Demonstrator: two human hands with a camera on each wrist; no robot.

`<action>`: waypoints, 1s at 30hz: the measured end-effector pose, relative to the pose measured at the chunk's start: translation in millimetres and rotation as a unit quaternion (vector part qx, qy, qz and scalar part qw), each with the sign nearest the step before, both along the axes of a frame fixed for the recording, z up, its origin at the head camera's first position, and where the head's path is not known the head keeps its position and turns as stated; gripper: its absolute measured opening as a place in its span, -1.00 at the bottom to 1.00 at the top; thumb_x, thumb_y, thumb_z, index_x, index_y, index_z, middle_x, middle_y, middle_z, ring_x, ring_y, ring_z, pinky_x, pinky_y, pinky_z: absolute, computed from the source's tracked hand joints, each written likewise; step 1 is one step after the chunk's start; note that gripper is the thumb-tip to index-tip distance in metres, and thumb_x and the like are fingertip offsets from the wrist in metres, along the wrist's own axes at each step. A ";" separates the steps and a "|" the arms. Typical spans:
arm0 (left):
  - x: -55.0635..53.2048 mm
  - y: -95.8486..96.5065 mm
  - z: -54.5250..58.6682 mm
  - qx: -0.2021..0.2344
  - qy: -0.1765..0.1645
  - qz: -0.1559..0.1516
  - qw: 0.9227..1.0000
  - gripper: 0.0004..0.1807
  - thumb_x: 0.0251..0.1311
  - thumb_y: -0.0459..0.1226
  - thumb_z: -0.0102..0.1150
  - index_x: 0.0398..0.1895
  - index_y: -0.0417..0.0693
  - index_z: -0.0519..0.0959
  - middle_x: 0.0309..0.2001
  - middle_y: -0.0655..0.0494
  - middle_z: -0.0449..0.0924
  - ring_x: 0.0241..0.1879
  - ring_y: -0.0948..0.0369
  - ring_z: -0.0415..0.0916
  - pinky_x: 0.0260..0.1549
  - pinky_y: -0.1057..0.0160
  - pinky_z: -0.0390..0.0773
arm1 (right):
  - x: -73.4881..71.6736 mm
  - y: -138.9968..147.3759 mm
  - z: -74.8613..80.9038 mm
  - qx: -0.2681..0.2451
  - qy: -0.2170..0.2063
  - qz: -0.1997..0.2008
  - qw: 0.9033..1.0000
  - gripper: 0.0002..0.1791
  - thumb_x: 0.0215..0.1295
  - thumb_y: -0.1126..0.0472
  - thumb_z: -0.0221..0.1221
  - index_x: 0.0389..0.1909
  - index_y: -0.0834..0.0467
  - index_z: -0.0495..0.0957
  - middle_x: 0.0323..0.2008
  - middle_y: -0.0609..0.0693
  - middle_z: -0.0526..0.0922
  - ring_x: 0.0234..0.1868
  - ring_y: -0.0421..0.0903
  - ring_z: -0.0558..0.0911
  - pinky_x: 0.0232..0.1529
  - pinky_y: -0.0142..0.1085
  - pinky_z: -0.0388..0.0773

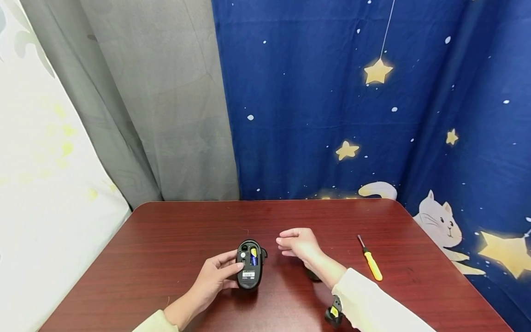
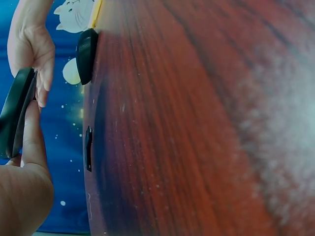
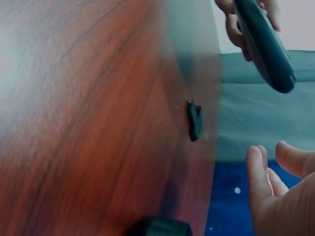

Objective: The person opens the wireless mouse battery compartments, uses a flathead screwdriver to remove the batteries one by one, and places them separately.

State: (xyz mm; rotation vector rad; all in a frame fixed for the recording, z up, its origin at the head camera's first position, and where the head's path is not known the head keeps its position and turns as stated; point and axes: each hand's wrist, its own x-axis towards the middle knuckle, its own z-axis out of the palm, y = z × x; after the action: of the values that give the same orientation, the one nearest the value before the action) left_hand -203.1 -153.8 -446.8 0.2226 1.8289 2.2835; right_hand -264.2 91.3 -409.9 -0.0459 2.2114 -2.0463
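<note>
My left hand (image 1: 215, 274) holds a black computer mouse (image 1: 248, 279) above the table, its underside facing up and the thumb on that face. In its uncovered compartment lies a yellow-and-blue battery (image 1: 254, 256). To the right of the mouse, my right hand (image 1: 302, 244) is in the air with relaxed fingers and nothing between them, as the right wrist view (image 3: 280, 191) also shows. A small black plastic piece (image 3: 195, 121) lies on the table, partly hidden behind the mouse in the head view.
A rounded black object (image 2: 87, 56) sits on the table, mostly covered by my right wrist in the head view. Farther right lies a screwdriver (image 1: 373, 267) with a yellow handle. Curtains hang behind the far edge of the reddish-brown table (image 1: 199, 221).
</note>
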 end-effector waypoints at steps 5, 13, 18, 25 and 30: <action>-0.4 1.5 1.5 0.001 0.002 -0.001 1.000 -0.39 0.27 -0.39 0.17 0.33 -0.50 0.24 -0.05 -0.17 0.62 -0.20 0.08 0.65 -0.34 0.14 0.69 | -0.4 17.1 8.5 -0.010 -0.003 -0.017 1.000 -0.73 0.17 0.43 0.28 -0.11 0.44 0.59 -0.23 0.26 0.69 -0.23 0.10 0.71 -0.25 -0.09 0.68; 0.8 1.0 1.0 -0.003 -0.002 0.004 1.000 -0.39 0.27 -0.39 0.17 0.33 -0.49 0.24 -0.05 -0.15 0.62 -0.22 0.09 0.65 -0.36 0.16 0.69 | 1.2 47.4 19.7 -0.021 0.000 -0.031 0.999 -0.69 0.18 0.45 0.25 -0.05 0.46 0.56 -0.18 0.26 0.68 -0.22 0.03 0.70 -0.20 -0.07 0.66; 1.3 0.6 0.2 0.001 -0.004 0.005 1.000 -0.39 0.26 -0.39 0.18 0.33 -0.48 0.24 -0.07 -0.14 0.63 -0.22 0.10 0.65 -0.36 0.17 0.69 | 4.5 67.3 25.5 0.005 0.003 -0.027 1.000 -0.66 0.20 0.41 0.25 -0.01 0.46 0.53 -0.15 0.24 0.68 -0.18 0.04 0.70 -0.17 -0.06 0.65; 1.3 -1.3 0.0 0.001 -0.005 0.008 1.000 -0.37 0.23 -0.41 0.19 0.32 -0.51 0.24 -0.07 -0.15 0.63 -0.21 0.09 0.65 -0.36 0.15 0.69 | 11.7 100.7 28.7 0.034 0.013 -0.016 0.999 -0.59 0.21 0.38 0.27 0.04 0.50 0.49 -0.09 0.29 0.65 -0.18 0.05 0.70 -0.12 0.01 0.62; 1.4 -4.3 -0.5 -0.001 -0.003 0.010 1.000 -0.38 0.24 -0.41 0.19 0.32 -0.51 0.24 -0.06 -0.16 0.62 -0.21 0.09 0.65 -0.35 0.15 0.69 | 15.8 122.6 29.3 0.045 0.009 -0.013 0.999 -0.57 0.22 0.37 0.25 0.05 0.53 0.46 -0.14 0.22 0.67 -0.20 0.02 0.70 -0.12 0.00 0.62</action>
State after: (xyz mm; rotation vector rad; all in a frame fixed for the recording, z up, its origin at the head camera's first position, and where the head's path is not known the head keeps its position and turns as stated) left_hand -201.7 -158.1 -447.3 0.1964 1.8383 2.2939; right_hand -248.5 213.9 -380.6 -0.0270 2.3238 -1.9642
